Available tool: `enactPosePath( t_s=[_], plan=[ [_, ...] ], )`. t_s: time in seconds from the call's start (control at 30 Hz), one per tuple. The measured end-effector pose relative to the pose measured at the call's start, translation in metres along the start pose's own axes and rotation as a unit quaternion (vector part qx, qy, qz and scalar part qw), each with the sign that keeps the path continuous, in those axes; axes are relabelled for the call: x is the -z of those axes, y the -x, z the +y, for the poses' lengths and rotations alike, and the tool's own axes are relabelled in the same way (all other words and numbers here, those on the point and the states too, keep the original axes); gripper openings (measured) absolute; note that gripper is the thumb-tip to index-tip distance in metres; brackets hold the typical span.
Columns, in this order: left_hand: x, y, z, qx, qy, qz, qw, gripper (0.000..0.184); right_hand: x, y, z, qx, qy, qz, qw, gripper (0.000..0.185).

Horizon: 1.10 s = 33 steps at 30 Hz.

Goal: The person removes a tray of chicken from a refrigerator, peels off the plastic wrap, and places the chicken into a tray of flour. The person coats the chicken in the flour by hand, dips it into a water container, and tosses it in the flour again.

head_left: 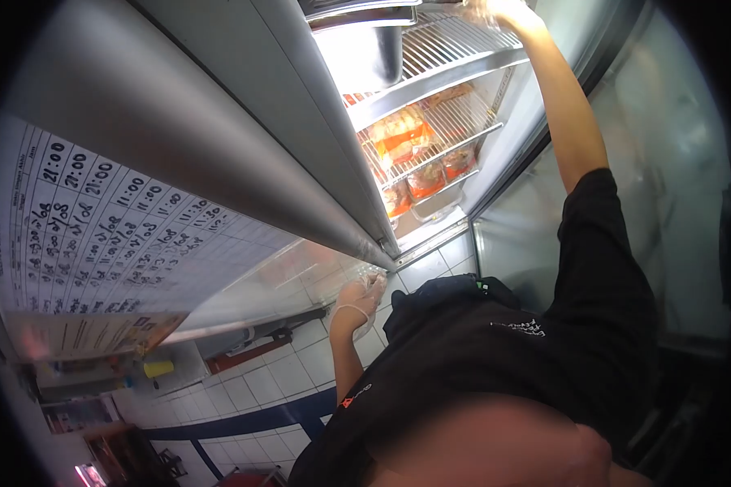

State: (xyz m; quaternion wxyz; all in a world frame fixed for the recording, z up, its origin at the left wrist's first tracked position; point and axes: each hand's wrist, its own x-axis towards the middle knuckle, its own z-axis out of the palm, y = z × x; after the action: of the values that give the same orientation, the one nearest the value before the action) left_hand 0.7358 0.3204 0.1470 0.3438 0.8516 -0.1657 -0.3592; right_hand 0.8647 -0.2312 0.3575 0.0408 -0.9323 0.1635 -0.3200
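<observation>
My right hand (pixel 495 11), in a clear plastic glove, reaches into the lit refrigerator at the top edge of the view. It is over the upper wire shelf (pixel 455 40), close to a dark tray (pixel 365 15) above a metal container (pixel 382 61). Glare and the frame edge hide its fingers, so I cannot tell whether it grips anything. My left hand (pixel 361 299), also gloved in loose clear plastic, hangs low beside the refrigerator's front edge. Its fingers look curled in, and nothing shows in them.
Bagged food with orange labels (pixel 402 136) sits on the lower wire shelves. The open refrigerator door (pixel 666 162) stands to the right. At left, a handwritten log sheet (pixel 97 219) hangs on the steel front. White tiles (pixel 244 390) cover the floor; a yellow cup (pixel 158 368) stands farther off.
</observation>
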Motion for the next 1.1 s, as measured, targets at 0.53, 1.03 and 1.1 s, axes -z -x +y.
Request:
enactPosePath(
  t_s=[0.53, 1.03, 1.1],
  plan=[
    [0.009, -0.011, 0.162, -0.444, -0.147, -0.215, 0.857, 0.036, 0.03, 0.155, 0.008, -0.08, -0.187, 0.013, 0.979, 0.024],
    [0.026, 0.088, 0.307, -0.607, -0.412, -0.192, 0.652, 0.03, 0.058, 0.207, 0.003, -0.099, -0.297, -0.019, 0.95, 0.026],
    [0.025, 0.088, 0.305, -0.613, -0.397, -0.167, 0.663, 0.03, 0.062, 0.21, 0.0, -0.105, -0.337, -0.023, 0.935, 0.026]
  ],
)
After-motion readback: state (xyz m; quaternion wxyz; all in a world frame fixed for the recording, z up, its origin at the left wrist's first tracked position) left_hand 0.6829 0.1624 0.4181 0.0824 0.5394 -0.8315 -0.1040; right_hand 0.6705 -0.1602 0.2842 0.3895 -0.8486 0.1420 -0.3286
